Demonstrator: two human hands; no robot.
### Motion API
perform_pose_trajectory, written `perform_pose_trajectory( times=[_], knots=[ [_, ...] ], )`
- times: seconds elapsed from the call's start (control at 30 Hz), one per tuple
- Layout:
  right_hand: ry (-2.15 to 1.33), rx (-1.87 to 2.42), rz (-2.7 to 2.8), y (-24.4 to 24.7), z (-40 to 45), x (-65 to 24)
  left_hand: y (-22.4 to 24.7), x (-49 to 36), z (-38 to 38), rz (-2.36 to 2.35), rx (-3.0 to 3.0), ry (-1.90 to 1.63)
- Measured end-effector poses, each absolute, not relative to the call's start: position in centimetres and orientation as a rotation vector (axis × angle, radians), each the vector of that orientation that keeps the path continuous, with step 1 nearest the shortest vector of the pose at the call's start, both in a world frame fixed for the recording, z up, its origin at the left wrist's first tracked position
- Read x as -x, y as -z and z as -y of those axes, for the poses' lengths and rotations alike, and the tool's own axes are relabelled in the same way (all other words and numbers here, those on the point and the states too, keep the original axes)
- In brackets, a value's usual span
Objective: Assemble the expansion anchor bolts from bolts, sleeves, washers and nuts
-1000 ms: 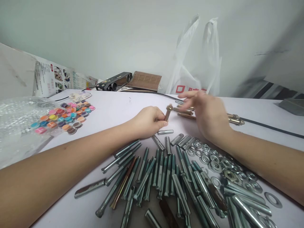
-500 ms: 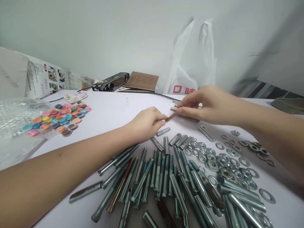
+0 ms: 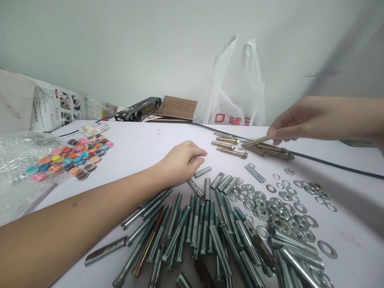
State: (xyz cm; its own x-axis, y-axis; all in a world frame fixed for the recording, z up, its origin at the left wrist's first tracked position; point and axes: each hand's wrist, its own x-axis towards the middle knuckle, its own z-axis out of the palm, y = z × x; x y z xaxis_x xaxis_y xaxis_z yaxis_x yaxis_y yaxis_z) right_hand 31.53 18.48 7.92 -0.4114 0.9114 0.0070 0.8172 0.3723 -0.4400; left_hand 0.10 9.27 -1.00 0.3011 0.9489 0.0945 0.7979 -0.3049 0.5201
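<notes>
My right hand (image 3: pixel 288 124) pinches one end of a brass-coloured bolt (image 3: pixel 255 141), tilted over a small group of similar bolts (image 3: pixel 274 151) at the back right. Left of that group, several more brass-coloured bolts (image 3: pixel 231 152) lie side by side. My left hand (image 3: pixel 186 160) rests near the middle of the table, thumb and index finger apart, with nothing visible between them. Just below it are short silver sleeves (image 3: pixel 203 172). Many long bolts (image 3: pixel 180 236) are spread across the front, and a heap of washers and nuts (image 3: pixel 270 204) sits to their right.
Coloured round discs (image 3: pixel 75 157) and bubble wrap (image 3: pixel 18 160) lie on the left. Along the back are a black device (image 3: pixel 139 110), a bamboo mat (image 3: pixel 178 107) and a white plastic bag (image 3: pixel 235 92). A black cable (image 3: pixel 336 161) runs across the back right.
My right hand has moved right, away from my left hand, carrying the brass-coloured bolt. My left hand has let go of the bolt's end and its fingers have parted. The view has shifted slightly.
</notes>
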Motion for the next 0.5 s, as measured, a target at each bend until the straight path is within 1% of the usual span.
perform_pose_trajectory(
  times=[0.1,0.2,0.27,0.4,0.5],
  knots=[
    [-0.713,1.61,2.645,-5.6,-19.3,-31.3,1.0,-0.2,-9.2,-1.588,-2.196,-0.561],
    [-0.73,1.613,2.671,-3.7,-19.3,-30.2,1.0,-0.2,-9.1,-1.696,-2.188,-0.594],
    [-0.72,1.616,2.658,-3.3,-18.9,-29.5,1.0,0.0,-9.0,-1.819,-2.191,-0.582],
    [-0.657,1.839,2.564,-5.1,-17.0,-28.2,0.8,0.3,-9.0,-1.934,-2.242,-0.412],
    [-0.576,1.751,2.677,-7.2,-14.1,-26.7,0.6,0.5,-9.0,-1.881,-2.27,-0.388]
  ],
)
